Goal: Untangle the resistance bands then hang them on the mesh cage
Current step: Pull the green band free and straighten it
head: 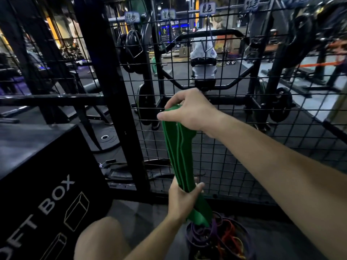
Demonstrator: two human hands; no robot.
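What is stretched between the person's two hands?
In the head view, green resistance bands run from the right hand down to the left hand.

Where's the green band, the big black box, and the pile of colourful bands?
green band [178,152], head view, middle of the stretched part.
black box [47,166], head view, its front face.
pile of colourful bands [221,239], head view, purple and red loops.

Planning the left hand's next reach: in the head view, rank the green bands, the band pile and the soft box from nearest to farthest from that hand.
1. Green bands: gripped in the left hand; the right hand holds their top.
2. Band pile: on the floor, just below and right.
3. Soft box: off to the left.
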